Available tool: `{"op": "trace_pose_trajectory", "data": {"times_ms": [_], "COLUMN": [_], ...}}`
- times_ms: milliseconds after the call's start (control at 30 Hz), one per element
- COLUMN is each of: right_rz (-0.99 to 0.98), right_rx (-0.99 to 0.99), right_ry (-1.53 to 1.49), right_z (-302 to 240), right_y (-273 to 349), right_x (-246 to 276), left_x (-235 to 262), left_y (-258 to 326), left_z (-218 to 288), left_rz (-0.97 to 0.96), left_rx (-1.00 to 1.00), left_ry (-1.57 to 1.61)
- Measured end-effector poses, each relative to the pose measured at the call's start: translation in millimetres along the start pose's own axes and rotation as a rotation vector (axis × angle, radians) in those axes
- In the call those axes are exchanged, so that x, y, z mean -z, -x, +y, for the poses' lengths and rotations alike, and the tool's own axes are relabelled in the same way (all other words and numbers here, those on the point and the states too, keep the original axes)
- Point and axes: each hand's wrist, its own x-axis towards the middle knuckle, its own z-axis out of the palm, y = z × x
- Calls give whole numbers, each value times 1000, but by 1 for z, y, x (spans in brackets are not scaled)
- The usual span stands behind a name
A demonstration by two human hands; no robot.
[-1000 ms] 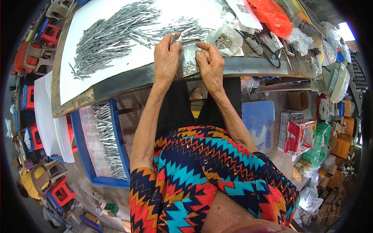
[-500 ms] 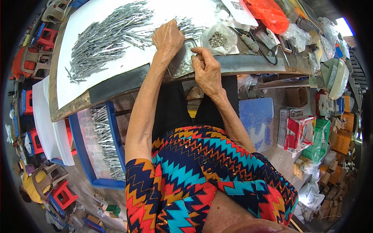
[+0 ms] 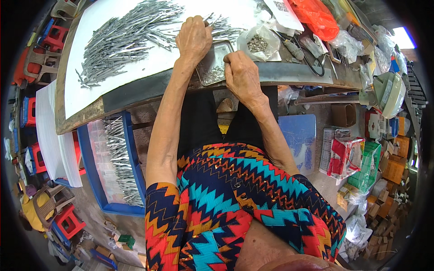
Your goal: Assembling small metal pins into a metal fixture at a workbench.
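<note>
Slim, straight, matte-grey metal strips lie loosely tangled in two piles on a smooth white sheet [image 3: 203, 7] covering part of the rough-edged wooden worktop [image 3: 77, 118]: a large pile [image 3: 126, 45] at the left and a smaller pile [image 3: 224, 30] by the hands, each too dense to count. The left hand [image 3: 194, 39] is at the smaller pile's near-left side, its fingers curled; the fingertips are hidden, so whether its grip is pinching a strip cannot be told. The right hand [image 3: 242, 76] is bent at the right edge of one shallow, round-cornered metal tray [image 3: 205, 67], thumb close to the folded fingers; what its grip holds, if anything, cannot be made out. Tiny bright fragments [image 3: 219, 74] are scattered in the tray. Just beside it, one crinkled, translucent plastic bag [image 3: 274, 45] holds many small, chunky silvery metal pieces [image 3: 257, 44]. Below the worktop, one rectangular blue plastic crate [image 3: 132, 153] contains shiny silvery strips [image 3: 121, 158] laid mostly crosswise in a long row, alongside thin translucent plastic [image 3: 100, 158].
</note>
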Motion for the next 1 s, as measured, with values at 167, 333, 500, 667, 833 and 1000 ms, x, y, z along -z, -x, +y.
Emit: {"op": "trace_pose_trajectory", "data": {"times_ms": [167, 333, 500, 667, 833, 1000], "right_rz": [-64, -79, -121, -170, -69, 110], "right_rx": [-24, -27, -44, -46, 29, 35], "right_ry": [198, 281, 350, 382, 267, -22], "right_z": [-5, -5, -9, -8, -3, 1], "right_y": [-5, -8, -10, -14, -13, -16], "right_x": [-4, -7, -10, -11, -9, -12], "left_x": [29, 50, 72, 75, 73, 71], "left_y": [9, 23, 46, 67, 86, 93], "left_z": [8, 8, 12, 15, 17, 22], "left_rz": [34, -25, 56, 23, -57, -144], "left_rx": [112, 233, 263, 436, 506, 567], "left_ry": [238, 510, 842, 1002, 1083, 1099]}}
